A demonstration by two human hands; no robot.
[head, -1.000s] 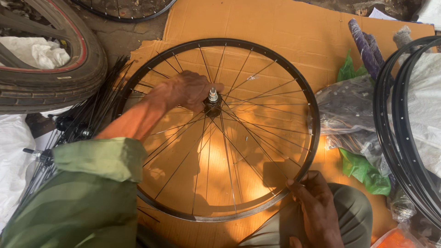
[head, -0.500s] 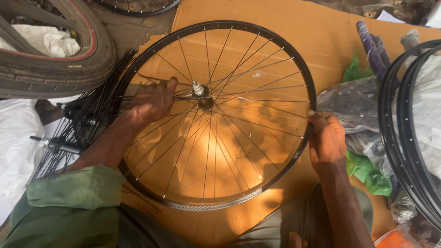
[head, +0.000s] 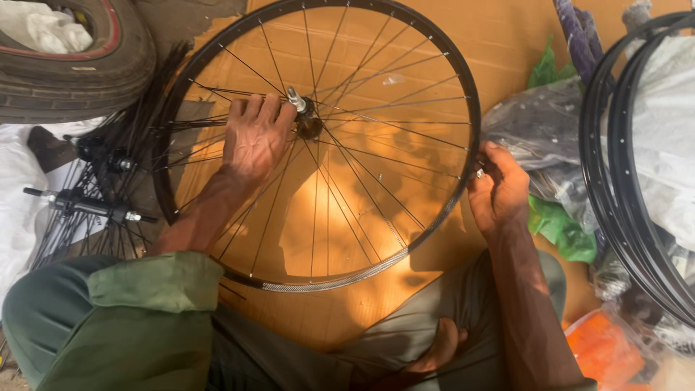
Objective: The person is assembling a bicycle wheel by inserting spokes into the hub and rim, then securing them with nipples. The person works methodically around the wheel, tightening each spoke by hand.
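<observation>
Black rim (head: 441, 217), R hand (head: 499, 192) gripping, L hand (head: 253, 141) on spokes (head: 362, 174)

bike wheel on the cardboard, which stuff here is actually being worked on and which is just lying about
In hand:
spoked wheel
hub
left hand
right hand

Lying about:
old tyre
loose spokes and hubs
spare rims
plastic bags

A: What packaging shows?
B: A crumpled clear plastic bag with dark contents (head: 539, 123) lies at the right of the frame. A green plastic wrapper (head: 561, 228) sits just below it.
A: Anything else?
B: An orange packet in clear film (head: 604, 351) at lower right, and flattened brown cardboard sheeting (head: 499, 43) beneath everything
</observation>
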